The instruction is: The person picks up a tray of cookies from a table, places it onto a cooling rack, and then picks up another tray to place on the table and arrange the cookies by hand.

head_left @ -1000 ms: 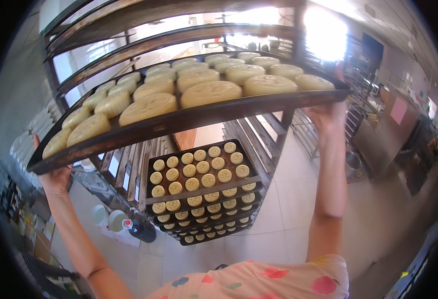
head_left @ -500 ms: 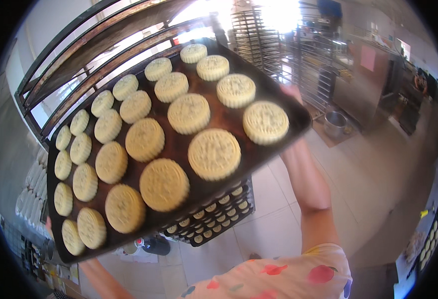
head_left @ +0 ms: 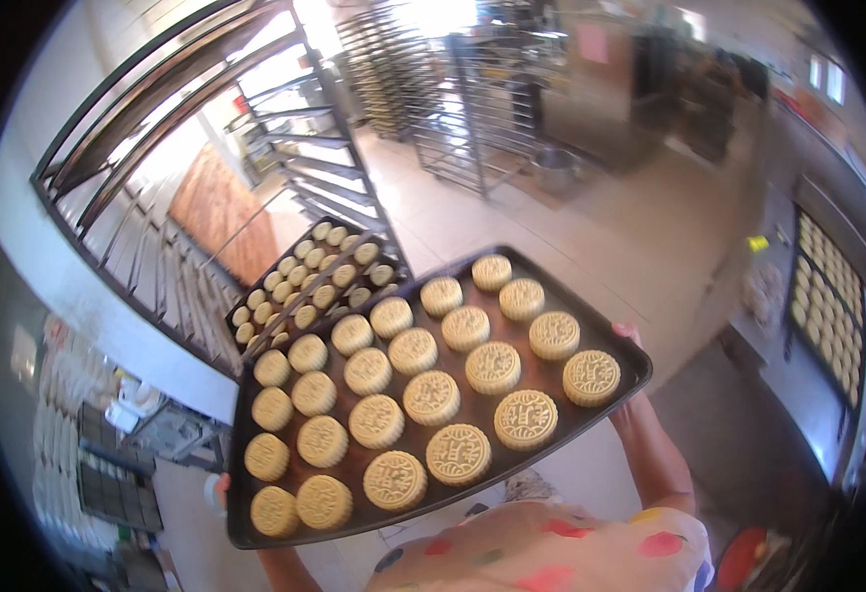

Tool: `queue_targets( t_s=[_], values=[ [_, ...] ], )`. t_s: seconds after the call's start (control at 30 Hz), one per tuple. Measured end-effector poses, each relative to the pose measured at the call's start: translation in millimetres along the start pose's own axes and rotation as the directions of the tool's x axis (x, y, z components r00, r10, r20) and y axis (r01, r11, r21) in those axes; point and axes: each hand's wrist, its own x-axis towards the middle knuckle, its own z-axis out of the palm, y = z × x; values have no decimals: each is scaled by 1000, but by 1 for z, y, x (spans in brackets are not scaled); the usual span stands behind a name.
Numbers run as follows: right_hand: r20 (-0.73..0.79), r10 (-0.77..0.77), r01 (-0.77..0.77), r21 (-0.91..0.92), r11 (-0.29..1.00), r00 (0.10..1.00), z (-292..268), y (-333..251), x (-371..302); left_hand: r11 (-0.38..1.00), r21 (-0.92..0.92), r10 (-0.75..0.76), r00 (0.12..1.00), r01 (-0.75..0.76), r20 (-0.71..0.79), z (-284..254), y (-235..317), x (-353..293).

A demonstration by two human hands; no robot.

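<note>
Both my hands hold up a dark baking tray bearing rows of round, pale-yellow mooncakes with fluted sides and patterned tops. My left hand grips the tray's left edge near its front corner; only some fingers show. At the right end, my right hand has fingers over the rim, with the rest of it hidden below. Just beyond the tray's far left side stands a metal rack. More mooncakes rest on a tray low in that rack.
On the right, a metal counter carries trays of small round cakes. Other tray racks and a metal pot stand farther back on the tiled floor. Pale stacked items are at the left.
The tray has come down and right in the view and lies flatter. The rack's lower part and its mooncakes now show. Stacked trays seen below are now out of sight.
</note>
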Motion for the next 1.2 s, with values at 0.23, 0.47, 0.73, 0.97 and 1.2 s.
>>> queue_targets(
  t_s=[0.23,0.47,0.73,0.97,1.2],
  values=[
    [-359,-168,152,-73,986,918,-18,76,-121,913,17,-407,911,407,65,-102,-31,66],
    [-362,-450,474,-25,880,816,-47,182,-228,809,3,-575,789,588,218,-154,-99,146],
    [-271,-866,806,-326,494,421,-52,342,-286,583,105,-738,471,806,483,-142,-155,203],
    [-251,-948,842,-452,294,196,-57,423,-258,452,141,-693,247,881,677,-149,-246,263],
    [-213,-968,850,-479,219,130,-43,455,-234,351,202,-649,82,914,756,-145,-294,289]
  ],
)
